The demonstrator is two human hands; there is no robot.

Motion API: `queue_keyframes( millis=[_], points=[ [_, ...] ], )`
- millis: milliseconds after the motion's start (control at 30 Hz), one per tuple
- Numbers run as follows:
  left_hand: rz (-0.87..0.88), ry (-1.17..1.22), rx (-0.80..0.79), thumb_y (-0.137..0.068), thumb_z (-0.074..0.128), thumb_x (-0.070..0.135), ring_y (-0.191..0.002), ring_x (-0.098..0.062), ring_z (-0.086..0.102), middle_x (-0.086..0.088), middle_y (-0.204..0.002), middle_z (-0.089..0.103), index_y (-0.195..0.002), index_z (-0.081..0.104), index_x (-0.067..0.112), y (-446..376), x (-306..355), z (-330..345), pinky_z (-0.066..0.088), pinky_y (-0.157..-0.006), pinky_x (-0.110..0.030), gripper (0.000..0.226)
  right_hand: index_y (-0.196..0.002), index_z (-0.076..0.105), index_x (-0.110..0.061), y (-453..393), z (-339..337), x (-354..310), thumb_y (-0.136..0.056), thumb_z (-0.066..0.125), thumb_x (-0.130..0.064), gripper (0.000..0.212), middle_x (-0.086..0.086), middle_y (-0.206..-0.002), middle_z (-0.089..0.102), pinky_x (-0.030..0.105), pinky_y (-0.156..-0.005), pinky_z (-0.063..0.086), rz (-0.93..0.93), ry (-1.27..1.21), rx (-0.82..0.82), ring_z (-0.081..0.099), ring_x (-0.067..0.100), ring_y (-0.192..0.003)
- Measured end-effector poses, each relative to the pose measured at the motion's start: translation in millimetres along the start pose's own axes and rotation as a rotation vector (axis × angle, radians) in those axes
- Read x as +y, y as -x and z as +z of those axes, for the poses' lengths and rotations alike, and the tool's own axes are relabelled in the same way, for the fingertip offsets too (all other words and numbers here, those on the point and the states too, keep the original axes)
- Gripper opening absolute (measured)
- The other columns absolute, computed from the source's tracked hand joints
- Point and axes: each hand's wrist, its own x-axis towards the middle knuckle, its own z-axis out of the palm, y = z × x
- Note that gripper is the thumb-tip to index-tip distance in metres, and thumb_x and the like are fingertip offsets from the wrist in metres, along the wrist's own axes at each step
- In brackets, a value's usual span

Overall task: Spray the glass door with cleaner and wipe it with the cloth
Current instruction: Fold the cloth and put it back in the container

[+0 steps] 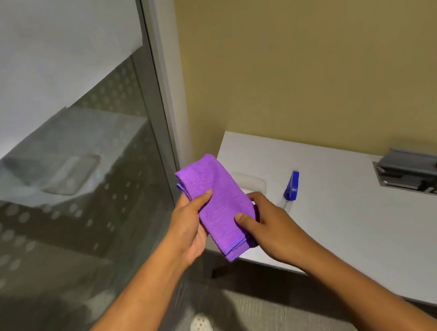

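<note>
— What have you got hold of?

— The cloth (218, 206), purple and folded to a long pad. Both my hands are on it. My left hand (189, 228) grips its left edge, thumb lying across the top face, the other fingers tucked underneath. My right hand (266, 228) pinches the lower right side, thumb on top, fingers curled behind the fold.

— Where is it, exactly?

— Held up in the air in front of me, over the near left corner of the desk (354, 218), its far end tilted up and away from me. It touches nothing but my hands.

— And the glass door?

— To my left. The door (61, 156) fills that side of the view, with a frosted band up high and a dotted pattern lower down. Its grey frame (158, 90) stands just beside the cloth's far end; cloth and glass are apart.

— The cleaner?

— The sprayer (292, 187) stands on the desk just right of my right hand, blue head on a clear bottle, untouched. A white tray (252, 184) sits behind the cloth, partly hidden by it.

— Anything else?

— A cable box (425, 174) sunk in the desk at far right, and my white shoe (202, 329) on the carpet below.
</note>
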Motion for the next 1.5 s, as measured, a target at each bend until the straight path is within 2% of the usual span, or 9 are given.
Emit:
queue_keyframes(
  millis=[267,367,467,567,733,867,967,1200,1500],
  points=[
    [0.064,0.130,-0.029,-0.107,0.052,0.011,-0.123,-0.034,0.070,-0.014,-0.139,0.071,-0.149,0.054,0.024,-61,32,32,0.054,-0.107,-0.053,0.044,-0.155,0.042,-0.022,-87,-68,-42,-0.103,0.063,-0.035,0.058,0.007,-0.138,0.066,0.044,-0.101,0.053,-0.103,0.298,-0.025,0.065,0.030,-0.120],
    [0.097,0.162,-0.037,-0.107,0.050,0.010,-0.120,-0.032,0.071,-0.012,-0.140,0.071,-0.150,0.052,0.025,-84,35,48,0.055,-0.108,-0.052,0.046,-0.154,0.047,-0.019,-136,-102,-43,-0.097,0.073,-0.030,0.063,0.005,-0.128,0.070,0.033,-0.086,0.050,-0.128,0.372,-0.101,0.066,0.024,-0.103],
    [0.141,0.178,0.006,-0.107,0.049,0.006,-0.121,-0.030,0.071,-0.010,-0.141,0.070,-0.151,0.051,0.025,-105,32,64,0.058,-0.104,-0.051,0.048,-0.130,0.068,-0.014,-193,-128,-32,-0.094,0.079,-0.018,0.038,0.014,-0.110,0.073,0.039,-0.081,0.057,-0.139,0.347,-0.310,0.067,0.022,-0.085],
    [0.178,0.108,0.108,-0.105,0.053,0.003,-0.118,-0.030,0.073,-0.009,-0.137,0.073,-0.144,0.056,0.022,-127,24,70,0.060,-0.099,-0.053,0.044,-0.115,0.070,-0.007,-241,-142,-8,-0.093,0.078,-0.006,0.024,0.023,-0.110,0.070,0.039,-0.081,0.065,-0.153,0.299,-0.491,0.072,0.027,-0.081],
    [0.182,-0.097,0.282,-0.100,0.061,-0.002,-0.095,-0.013,0.077,0.004,-0.107,0.080,-0.124,0.066,0.021,-150,1,63,0.066,-0.080,-0.039,0.034,-0.108,0.068,-0.016,-296,-134,39,-0.091,0.082,-0.018,0.022,0.008,-0.109,0.072,0.047,-0.086,0.061,-0.251,0.396,-0.534,0.076,0.030,-0.085],
    [0.175,-0.194,0.421,-0.095,0.066,-0.007,-0.092,-0.019,0.072,-0.007,-0.105,0.074,-0.124,0.066,0.010,-165,-27,51,0.065,-0.071,-0.033,0.034,-0.100,0.065,-0.025,-326,-113,77,-0.089,0.083,-0.024,0.021,0.002,-0.106,0.070,0.042,-0.084,0.056,-0.298,0.459,-0.613,0.074,0.027,-0.084],
    [0.124,-0.327,0.512,-0.091,0.070,-0.007,-0.092,-0.029,0.071,-0.014,-0.102,0.071,-0.105,0.069,0.014,-176,-48,45,0.068,-0.078,-0.041,0.026,-0.087,0.061,-0.033,-343,-99,105,-0.087,0.084,-0.020,0.026,-0.005,-0.093,0.067,0.037,-0.076,0.051,-0.336,0.519,-0.633,0.067,0.019,-0.077],
    [0.076,-0.680,0.534,-0.092,0.077,0.007,-0.102,-0.030,0.076,-0.011,-0.111,0.076,-0.124,0.070,0.008,-193,-79,39,0.066,-0.089,-0.049,0.032,-0.124,0.068,-0.017,-357,-82,155,-0.100,0.072,-0.025,0.026,0.000,-0.114,0.072,0.032,-0.089,0.057,-0.371,0.549,-0.634,0.069,0.020,-0.099],
    [-0.018,-0.758,0.535,-0.096,0.076,0.019,-0.102,-0.032,0.076,-0.013,-0.111,0.077,-0.124,0.071,0.005,-205,-101,34,0.065,-0.093,-0.046,0.032,-0.127,0.070,-0.013,-358,-71,190,-0.104,0.066,-0.028,0.028,0.003,-0.116,0.075,0.035,-0.094,0.060,-0.459,0.583,-0.596,0.068,0.019,-0.098]
  ],
)
